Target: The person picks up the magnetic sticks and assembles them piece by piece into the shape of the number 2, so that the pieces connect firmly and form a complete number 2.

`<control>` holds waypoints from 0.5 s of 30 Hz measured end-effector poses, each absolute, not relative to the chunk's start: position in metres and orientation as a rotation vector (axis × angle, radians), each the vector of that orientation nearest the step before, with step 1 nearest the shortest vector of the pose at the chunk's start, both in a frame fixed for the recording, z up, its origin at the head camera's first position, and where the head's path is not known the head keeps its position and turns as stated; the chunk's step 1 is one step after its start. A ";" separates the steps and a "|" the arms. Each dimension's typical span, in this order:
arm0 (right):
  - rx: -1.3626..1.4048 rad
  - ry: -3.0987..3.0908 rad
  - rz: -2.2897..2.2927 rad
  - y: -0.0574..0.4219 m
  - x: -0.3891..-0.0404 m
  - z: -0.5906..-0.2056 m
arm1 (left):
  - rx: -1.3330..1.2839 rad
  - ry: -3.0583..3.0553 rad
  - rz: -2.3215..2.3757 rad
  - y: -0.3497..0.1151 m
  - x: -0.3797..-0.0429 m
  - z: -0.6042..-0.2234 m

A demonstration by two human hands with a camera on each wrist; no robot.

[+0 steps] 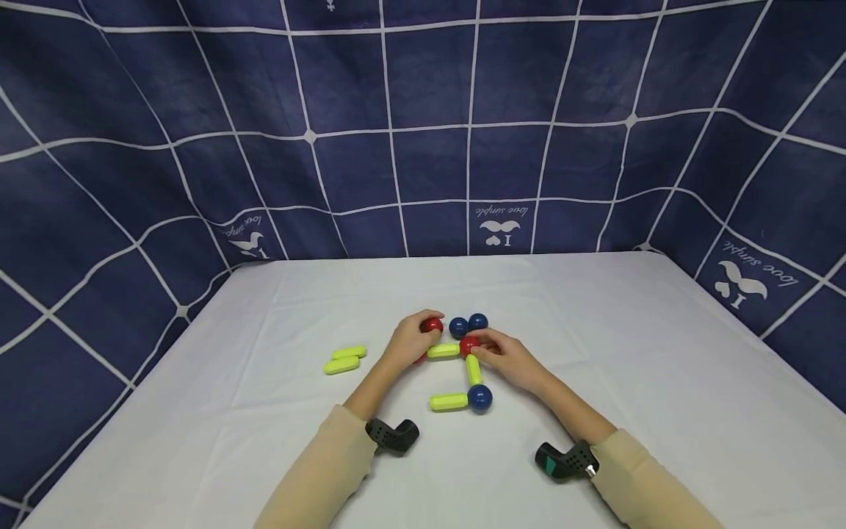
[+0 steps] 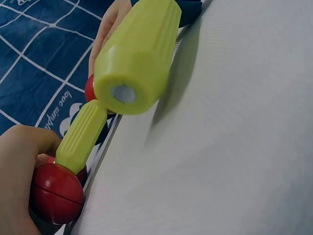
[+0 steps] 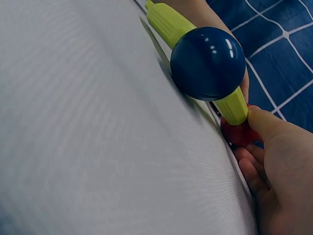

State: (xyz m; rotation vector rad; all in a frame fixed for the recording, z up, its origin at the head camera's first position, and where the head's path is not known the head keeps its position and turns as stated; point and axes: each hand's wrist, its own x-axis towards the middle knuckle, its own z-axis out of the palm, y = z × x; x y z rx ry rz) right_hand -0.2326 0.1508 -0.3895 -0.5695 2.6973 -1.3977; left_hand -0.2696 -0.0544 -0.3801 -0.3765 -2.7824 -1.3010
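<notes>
My left hand [image 1: 406, 342] grips a red ball [image 1: 432, 325]. A second red ball [image 2: 57, 193] sits by this hand, partly hidden under it in the head view, at the left end of a yellow-green rod [image 1: 443, 351]. At that rod's other end, my right hand [image 1: 512, 358] pinches another red ball [image 3: 237, 131] between thumb and fingers. From there a rod [image 1: 474, 369] runs toward me to a blue ball [image 1: 479, 398]. A further rod [image 1: 449, 402] points left from the blue ball, its pale end tip [image 2: 123, 93] showing in the left wrist view.
Two blue balls [image 1: 459, 328] lie side by side just beyond the hands. Two loose yellow-green rods [image 1: 341, 364] rest on the white tablecloth [image 1: 277, 441] to the left. A dark blue checked curtain [image 1: 423, 169] stands along the back and sides.
</notes>
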 end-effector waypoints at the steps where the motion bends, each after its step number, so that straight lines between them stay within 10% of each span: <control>1: -0.568 2.699 -1.397 0.151 -0.232 -0.389 | -0.362 -2.771 -1.332 -0.054 -0.269 -0.381; 15: -0.563 2.712 -1.384 0.151 -0.232 -0.390 | -0.230 -2.528 -1.497 -0.053 -0.260 -0.364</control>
